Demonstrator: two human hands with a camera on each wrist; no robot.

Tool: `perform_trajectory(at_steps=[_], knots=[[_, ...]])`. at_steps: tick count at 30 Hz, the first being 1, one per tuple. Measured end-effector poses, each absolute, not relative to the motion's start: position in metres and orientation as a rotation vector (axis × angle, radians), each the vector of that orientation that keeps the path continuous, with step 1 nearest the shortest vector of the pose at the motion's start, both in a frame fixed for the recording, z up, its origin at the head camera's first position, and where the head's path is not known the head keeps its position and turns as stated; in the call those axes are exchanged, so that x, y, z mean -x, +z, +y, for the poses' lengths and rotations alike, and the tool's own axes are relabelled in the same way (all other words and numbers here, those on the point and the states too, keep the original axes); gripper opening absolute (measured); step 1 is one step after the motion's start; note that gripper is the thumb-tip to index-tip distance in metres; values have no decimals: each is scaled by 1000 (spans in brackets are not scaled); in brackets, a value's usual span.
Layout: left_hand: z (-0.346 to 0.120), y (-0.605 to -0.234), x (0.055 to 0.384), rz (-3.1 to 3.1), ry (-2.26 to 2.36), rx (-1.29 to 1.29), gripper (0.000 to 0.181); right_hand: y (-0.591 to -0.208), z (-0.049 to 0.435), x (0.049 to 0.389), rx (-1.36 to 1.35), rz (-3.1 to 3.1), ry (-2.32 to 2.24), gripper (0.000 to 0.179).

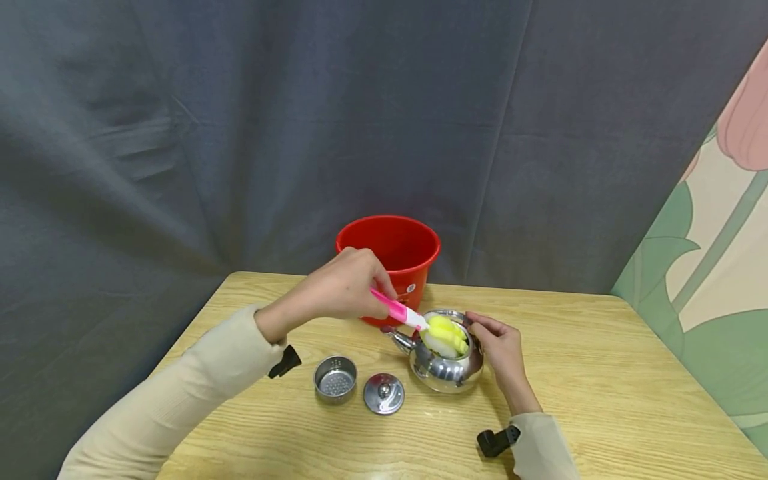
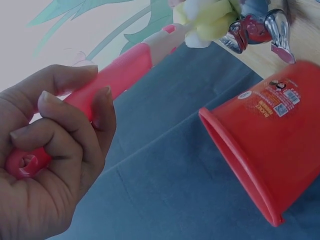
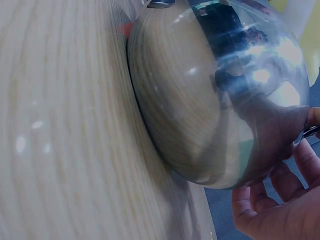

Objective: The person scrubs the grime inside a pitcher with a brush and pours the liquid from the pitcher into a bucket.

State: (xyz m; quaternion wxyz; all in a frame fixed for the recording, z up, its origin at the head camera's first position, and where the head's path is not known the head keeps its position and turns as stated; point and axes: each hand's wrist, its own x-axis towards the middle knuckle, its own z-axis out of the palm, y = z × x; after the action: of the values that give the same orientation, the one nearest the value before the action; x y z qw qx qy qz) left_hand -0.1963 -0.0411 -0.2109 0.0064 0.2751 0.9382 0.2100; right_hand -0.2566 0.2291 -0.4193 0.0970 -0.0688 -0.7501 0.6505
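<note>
My left hand (image 1: pixel 351 283) grips the pink handle of a sponge brush (image 1: pixel 396 308), fingers curled round it in the left wrist view. Its yellow and white sponge head (image 1: pixel 445 332) is at the open mouth of a shiny steel teapot (image 1: pixel 447 373); how deep it sits I cannot tell. The teapot's spout points left. At the teapot's right side, my right hand (image 1: pixel 498 343) holds the handle near the rim. In the right wrist view its fingertips (image 3: pixel 242 202) lie against the round body (image 3: pixel 200 110).
Behind the teapot stands a red bucket (image 1: pixel 414 277). A perforated steel strainer (image 1: pixel 335 380) and a round steel lid (image 1: pixel 384 393) with a knob lie on the wooden table (image 1: pixel 570 373), left of the teapot. A dark curtain (image 1: pixel 360 133) hangs behind the table.
</note>
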Motion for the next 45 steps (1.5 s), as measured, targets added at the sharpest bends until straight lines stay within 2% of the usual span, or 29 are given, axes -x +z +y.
perform_trajectory(at_steps=[15, 28, 45], knots=[[-55, -205, 187, 2941, 700, -854, 12, -419, 227, 257, 195, -2211, 1906, 30], [-73, -207, 185, 2905, 829, -738, 13, -416, 229, 256, 198, -2222, 1911, 30], [-109, -276, 176, 2744, 1373, -418, 16, -417, 231, 255, 208, -2194, 1924, 31]])
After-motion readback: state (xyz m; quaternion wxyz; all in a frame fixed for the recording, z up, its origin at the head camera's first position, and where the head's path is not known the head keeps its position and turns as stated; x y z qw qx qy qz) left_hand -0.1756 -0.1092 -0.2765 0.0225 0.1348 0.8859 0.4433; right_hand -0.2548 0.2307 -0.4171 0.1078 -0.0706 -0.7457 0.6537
